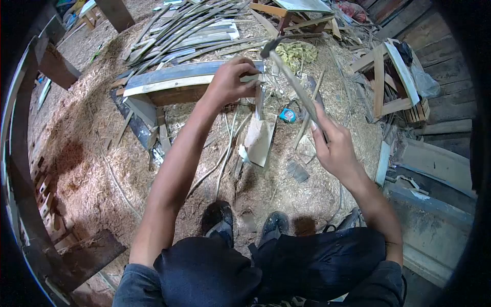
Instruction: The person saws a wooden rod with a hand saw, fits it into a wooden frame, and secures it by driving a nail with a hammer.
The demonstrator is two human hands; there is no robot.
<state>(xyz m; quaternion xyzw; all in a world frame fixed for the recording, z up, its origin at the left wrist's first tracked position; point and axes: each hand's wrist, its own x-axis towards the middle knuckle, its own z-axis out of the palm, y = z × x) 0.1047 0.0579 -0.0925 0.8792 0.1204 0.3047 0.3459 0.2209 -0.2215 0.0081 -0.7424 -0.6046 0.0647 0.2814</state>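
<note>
My right hand (333, 146) grips the wooden handle of a hammer (296, 84), its dark head raised up and to the left. My left hand (234, 82) is at the right end of a low wooden frame (179, 81), made of a pale strip and a grey-blue board. Its fingers are bent together there; what they pinch, if anything, is too small to make out. The hammer head is above and to the right of my left hand, apart from it. Below the frame's right end lies a pale wood offcut (262, 140).
A blue tape measure (288, 114) lies on the shavings-covered floor (102, 153). Thin wood strips (192, 33) are piled at the back. A wooden crate-like frame (391, 77) stands at right, with panels (434, 158) below it. My shoes (218, 217) are close to the offcuts.
</note>
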